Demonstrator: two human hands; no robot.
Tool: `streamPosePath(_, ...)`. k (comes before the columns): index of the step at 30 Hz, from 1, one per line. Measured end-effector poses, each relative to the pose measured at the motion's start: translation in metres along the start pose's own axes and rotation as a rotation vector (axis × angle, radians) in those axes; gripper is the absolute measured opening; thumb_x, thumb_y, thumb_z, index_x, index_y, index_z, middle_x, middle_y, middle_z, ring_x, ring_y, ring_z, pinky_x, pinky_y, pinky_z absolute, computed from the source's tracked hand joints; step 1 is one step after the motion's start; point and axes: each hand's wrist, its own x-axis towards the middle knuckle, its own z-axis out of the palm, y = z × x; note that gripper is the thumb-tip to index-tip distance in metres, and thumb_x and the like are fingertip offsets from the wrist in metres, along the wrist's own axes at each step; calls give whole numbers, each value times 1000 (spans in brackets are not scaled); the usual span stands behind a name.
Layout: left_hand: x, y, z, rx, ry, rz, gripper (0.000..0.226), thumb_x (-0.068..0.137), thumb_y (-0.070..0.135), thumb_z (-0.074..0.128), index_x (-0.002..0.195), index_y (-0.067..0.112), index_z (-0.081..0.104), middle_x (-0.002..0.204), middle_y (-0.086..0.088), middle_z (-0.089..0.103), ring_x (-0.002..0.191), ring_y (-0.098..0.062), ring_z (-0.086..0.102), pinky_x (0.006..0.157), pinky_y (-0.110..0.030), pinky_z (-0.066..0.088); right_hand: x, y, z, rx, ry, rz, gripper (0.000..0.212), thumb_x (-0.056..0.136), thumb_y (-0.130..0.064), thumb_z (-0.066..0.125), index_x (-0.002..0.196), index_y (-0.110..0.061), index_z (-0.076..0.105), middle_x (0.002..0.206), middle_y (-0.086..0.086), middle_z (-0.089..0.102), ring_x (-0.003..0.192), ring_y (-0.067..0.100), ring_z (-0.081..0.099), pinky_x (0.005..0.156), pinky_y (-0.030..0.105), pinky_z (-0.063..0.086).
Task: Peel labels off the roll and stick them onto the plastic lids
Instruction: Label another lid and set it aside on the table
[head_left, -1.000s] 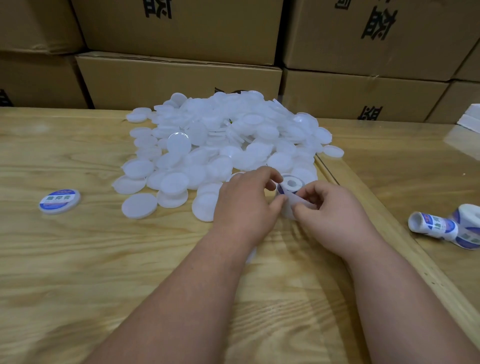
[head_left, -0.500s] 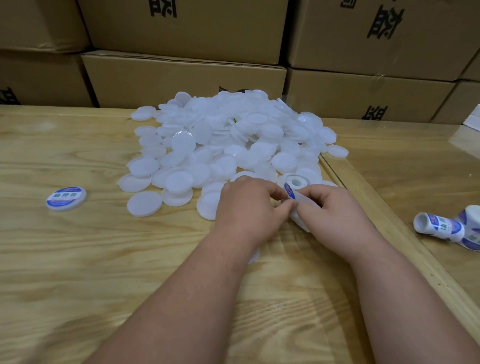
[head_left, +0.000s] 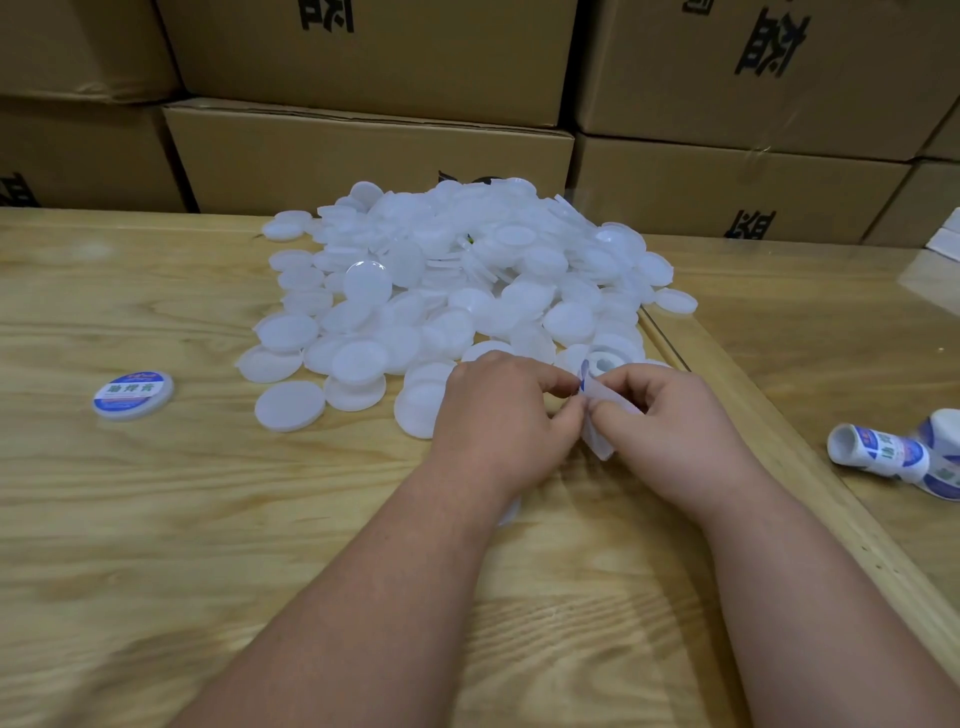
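The left hand (head_left: 506, 410) and right hand (head_left: 662, 423) cover most of the label roll (head_left: 602, 364), so each grip on its strip is unclear. Right of the roll, loose label rolls (head_left: 883, 452) are cut by the frame edge. A lid (head_left: 511, 512) peeks from under the left wrist.

Translucent white lids (head_left: 457, 291), blue-and-white labelled lid (head_left: 133, 395), brown boxes (head_left: 363, 150).

The labelled lid (head_left: 133, 395) reads 助焊膏 in blue — black characters on the cardboard boxes (head_left: 727, 62) are cropped, upside down, unreadable.
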Motion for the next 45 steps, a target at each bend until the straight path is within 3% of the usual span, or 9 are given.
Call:
streamPosePath(5,2,0,-1,-27,27,-58,13,86,44,67,87,37,78,80,15,70,94,-11,60,94,-40,48,-2,-3,0,-1,9,-1,15,87,-17,68,76,-26,74,74,1,72,58,7,58,51,16,44)
streamPosePath(9,0,0,-1,-51,0,-9,17,83,47,63,87,38,77,80,18,67,96,-10,58,94,-39,48,-2,-4,1,24,26,37,7,86,-17,68,81,-20,70,74,4,76,73,25,71,65,34,56)
streamPosePath(15,2,-4,1,-75,40,15,16,87,48,69,94,37,78,79,27,56,103,-11,56,99,-40,45,-3,-6,0,39,15,25,19,88,-16,64,80,-28,77,82,2,71,67,12,58,60,29,46)
streamPosePath(20,2,-5,1,-93,62,40,17,88,44,65,92,35,79,83,23,64,102,-12,58,98,-43,46,-1,-4,0,61,2,33,24,86,-10,59,85,-26,76,63,-11,61,48,4,44,41,14,34)
streamPosePath(24,1,-4,-3,-80,68,38,24,85,44,56,88,34,78,82,22,69,99,-12,60,96,-43,47,0,-2,1,20,28,30,27,85,-10,58,93,-29,75,67,-24,64,53,-4,52,45,8,35)
streamPosePath(28,-2,-11,-13,-97,140,-6,20,85,39,56,82,33,75,82,21,72,93,-11,63,92,-43,50,1,0,1,-61,105,32,21,82,-12,59,89,-29,71,77,-14,68,59,2,56,48,17,42)
streamPosePath(33,-17,-29,-37,-234,296,-197,18,88,33,68,72,40,66,83,36,68,85,15,60,70,-4,42,0,0,3,-130,189,55,15,82,-16,59,81,-29,67,72,-15,66,59,5,55,49,22,39)
streamPosePath(39,-40,-40,-61,-591,372,-321,9,87,25,71,91,32,68,59,15,65,51,0,54,49,-9,40,-7,-16,20,-179,334,-268,20,87,-28,71,106,-31,68,102,-26,56,105,-1,54,85,0,33)
streamPosePath(45,-38,-37,-57,-546,309,-292,13,87,22,71,90,34,69,67,14,71,53,0,56,52,-7,41,-14,-25,42,-67,274,-367,26,84,-44,67,107,-33,65,107,-19,59,103,6,58,88,7,37)
